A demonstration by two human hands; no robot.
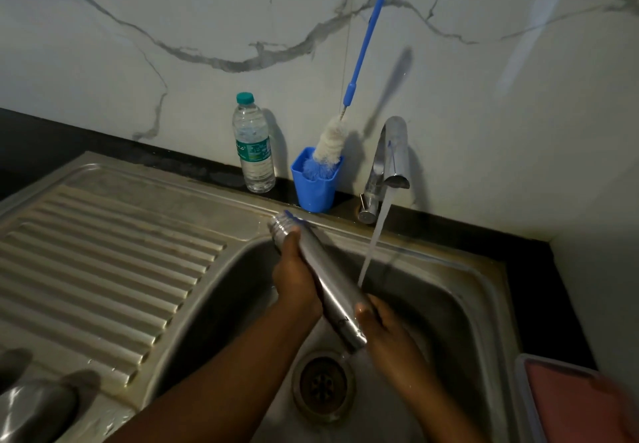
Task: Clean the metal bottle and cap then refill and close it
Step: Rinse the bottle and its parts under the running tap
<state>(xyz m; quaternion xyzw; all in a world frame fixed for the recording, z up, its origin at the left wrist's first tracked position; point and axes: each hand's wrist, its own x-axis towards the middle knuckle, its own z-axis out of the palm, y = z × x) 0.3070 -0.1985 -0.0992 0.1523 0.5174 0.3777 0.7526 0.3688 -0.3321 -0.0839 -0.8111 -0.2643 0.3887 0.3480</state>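
A slim metal bottle [323, 275] lies tilted over the sink basin [449, 304], its open threaded mouth up at the far left and its base down near the drain. My left hand [295, 281] grips its upper half. My right hand [382, 330] holds the base end, thumb on the metal. Water runs from the chrome tap [392, 155] and lands on the bottle's lower part. A dark rounded metal object [34, 408], possibly the cap, sits blurred on the drainboard at the bottom left.
A blue cup [314, 188] with a long blue-handled bottle brush [332, 147] stands behind the sink beside a capped plastic water bottle [253, 145]. The ribbed drainboard [103, 262] lies to the left. The drain [323, 384] is below my hands. A pink-lidded box [570, 401] sits at the right.
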